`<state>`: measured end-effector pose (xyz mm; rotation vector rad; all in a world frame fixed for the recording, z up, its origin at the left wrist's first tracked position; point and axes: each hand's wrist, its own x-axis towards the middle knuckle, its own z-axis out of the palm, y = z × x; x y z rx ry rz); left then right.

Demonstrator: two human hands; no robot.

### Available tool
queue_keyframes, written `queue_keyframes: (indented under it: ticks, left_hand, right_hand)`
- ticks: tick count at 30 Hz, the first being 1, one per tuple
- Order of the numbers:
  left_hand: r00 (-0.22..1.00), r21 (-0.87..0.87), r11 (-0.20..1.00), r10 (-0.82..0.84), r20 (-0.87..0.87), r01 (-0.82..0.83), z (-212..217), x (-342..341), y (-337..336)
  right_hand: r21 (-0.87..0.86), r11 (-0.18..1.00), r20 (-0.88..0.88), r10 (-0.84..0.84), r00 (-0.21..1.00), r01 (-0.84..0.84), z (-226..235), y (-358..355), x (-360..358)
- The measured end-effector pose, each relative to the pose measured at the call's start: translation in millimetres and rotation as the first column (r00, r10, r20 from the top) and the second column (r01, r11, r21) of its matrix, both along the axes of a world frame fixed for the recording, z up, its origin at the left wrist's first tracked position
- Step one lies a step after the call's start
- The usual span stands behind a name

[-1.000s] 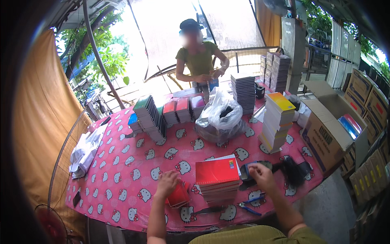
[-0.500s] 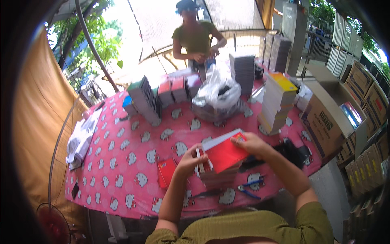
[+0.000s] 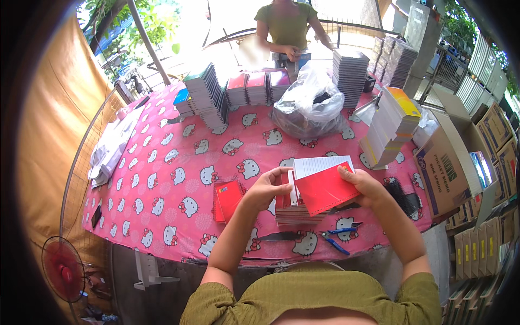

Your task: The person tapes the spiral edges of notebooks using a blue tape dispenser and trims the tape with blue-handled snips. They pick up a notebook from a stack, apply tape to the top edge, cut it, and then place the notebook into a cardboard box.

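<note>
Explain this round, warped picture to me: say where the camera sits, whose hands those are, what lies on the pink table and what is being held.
The camera is worn on a person's head and looks down; its wide lens bends the edges. The two bare arms entering from below belong to the wearer. The left hand and right hand together hold a red cover with lined paper behind it, above a stack of red notebooks. These rest on a table with a pink cartoon-cat tablecloth. Also on it: a small red notebook, blue pens, a clear plastic bag, and tall piles of notebooks. Across the table stands another person.
</note>
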<state>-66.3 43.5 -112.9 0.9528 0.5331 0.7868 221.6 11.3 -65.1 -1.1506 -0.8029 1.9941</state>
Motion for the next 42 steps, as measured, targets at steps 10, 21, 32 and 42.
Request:
queue_keyframes:
  ticks: [10,21,32,42]
  left_hand:
    - [0.993,-0.022,0.999,0.037,-0.115,-0.039,-9,0,2]
    - [0.978,-0.038,0.999,0.016,-0.206,-0.025,-6,-3,3]
    - [0.813,0.605,0.726,0.543,-0.212,-0.327,36,14,-21]
    - [0.907,0.561,0.762,0.419,-0.047,-0.323,60,27,-30]
  right_hand:
    - [-0.027,0.993,-0.043,-0.113,0.993,0.112,-7,1,-2]
    - [-0.108,0.99,-0.2,-0.114,0.973,0.094,-16,2,0]
    - [0.097,0.968,-0.234,-0.206,0.95,0.234,13,-36,29]
    - [0.59,0.788,-0.04,-0.188,0.981,0.175,14,-25,-45]
